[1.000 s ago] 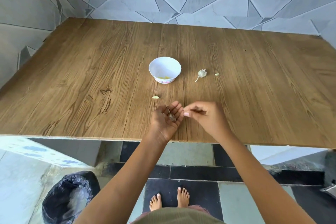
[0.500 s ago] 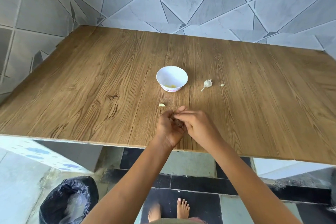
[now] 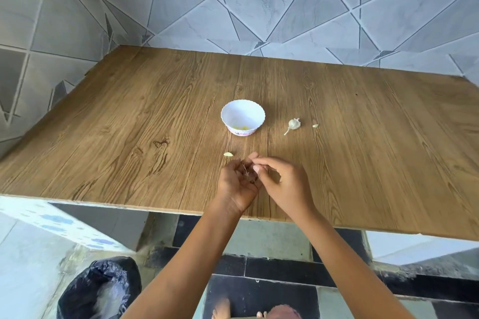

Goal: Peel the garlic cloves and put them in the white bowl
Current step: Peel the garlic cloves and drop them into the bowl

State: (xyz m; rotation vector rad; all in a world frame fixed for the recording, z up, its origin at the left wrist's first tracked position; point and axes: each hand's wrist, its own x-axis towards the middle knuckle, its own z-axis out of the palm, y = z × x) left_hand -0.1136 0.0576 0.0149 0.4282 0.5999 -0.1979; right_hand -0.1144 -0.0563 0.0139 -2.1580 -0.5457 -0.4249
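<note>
The white bowl stands mid-table with a few peeled yellowish cloves at its bottom. To its right lies a garlic head remnant with a stem, and a small clove beyond it. Another clove lies near my hands. My left hand is cupped palm up near the table's front edge, holding brownish garlic skins. My right hand touches it, with thumb and fingers pinched into the skins in that palm. Whether a clove is among them is hidden.
The wooden table meets a grey tiled wall at the back and left. A bin lined with a black bag stands on the floor below the table's front left edge. My bare feet show at the bottom.
My right hand, apart from the left a second ago, has come in against the left palm and pinches at the skins there. The camera has tilted up a little.
</note>
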